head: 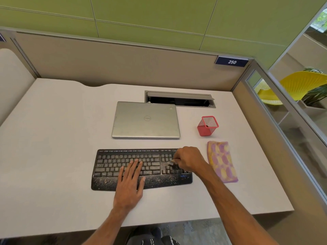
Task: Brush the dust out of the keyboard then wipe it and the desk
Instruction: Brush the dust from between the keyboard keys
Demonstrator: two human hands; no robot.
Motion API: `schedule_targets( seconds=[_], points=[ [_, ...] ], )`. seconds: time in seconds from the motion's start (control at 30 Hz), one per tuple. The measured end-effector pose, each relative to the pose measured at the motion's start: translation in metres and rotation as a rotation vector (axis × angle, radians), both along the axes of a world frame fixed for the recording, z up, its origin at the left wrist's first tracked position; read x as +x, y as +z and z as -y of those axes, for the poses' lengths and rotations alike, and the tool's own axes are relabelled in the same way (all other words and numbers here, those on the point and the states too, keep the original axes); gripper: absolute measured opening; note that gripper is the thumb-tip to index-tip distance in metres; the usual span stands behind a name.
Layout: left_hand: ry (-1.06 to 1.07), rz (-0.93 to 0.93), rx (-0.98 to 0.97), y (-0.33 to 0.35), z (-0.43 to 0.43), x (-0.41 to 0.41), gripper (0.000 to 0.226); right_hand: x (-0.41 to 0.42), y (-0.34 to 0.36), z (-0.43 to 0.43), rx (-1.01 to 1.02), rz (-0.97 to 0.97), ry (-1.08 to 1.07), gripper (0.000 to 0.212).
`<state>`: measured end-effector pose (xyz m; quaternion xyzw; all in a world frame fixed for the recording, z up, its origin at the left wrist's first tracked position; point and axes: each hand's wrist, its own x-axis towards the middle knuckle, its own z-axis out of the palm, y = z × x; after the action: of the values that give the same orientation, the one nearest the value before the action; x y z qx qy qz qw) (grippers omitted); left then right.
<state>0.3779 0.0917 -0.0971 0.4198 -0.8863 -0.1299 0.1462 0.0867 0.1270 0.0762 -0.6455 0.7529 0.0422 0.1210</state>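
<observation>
While my left hand (130, 183) is lying flat on the black keyboard (109, 167), fingers straight and spread over the lower letter rows, palm on the wrist rest, my right hand (189, 160) is pinching a small brush (172, 162) in curled fingers. Brush tip is touching the keys at the left edge of the number pad, just left of my right knuckles; tip is blurred, so I cannot make out the bristles. Keyboard is sitting on the grey desk (53, 147) under both hands. Pale dust specks are showing across the keys and thickly on the wrist rest between my hands. Pink-and-yellow cloth (223, 161) is lying folded just right of my right hand, beside the keyboard's end. Beyond my left hand: closed silver Dell laptop (146, 120), near the keyboard's far edge. Beyond my right hand: red mesh pen cup (207, 127), near the cloth's far end. Past the laptop, a desk cable hatch (180, 99) is sitting with its lid raised.
</observation>
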Motion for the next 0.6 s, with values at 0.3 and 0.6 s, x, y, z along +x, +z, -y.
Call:
schedule_targets(
  seconds=[0.3, 0.6],
  points=[
    [0.001, 0.003, -0.005, -0.002, 0.000, 0.000, 0.069, 0.000, 0.000, 0.002, 0.126, -0.036, -0.094, 0.022],
    [0.001, -0.019, 0.001, 0.001, 0.000, 0.001, 0.069, -0.017, 0.003, -0.016, 0.148, 0.102, -0.119, 0.022]
  ],
)
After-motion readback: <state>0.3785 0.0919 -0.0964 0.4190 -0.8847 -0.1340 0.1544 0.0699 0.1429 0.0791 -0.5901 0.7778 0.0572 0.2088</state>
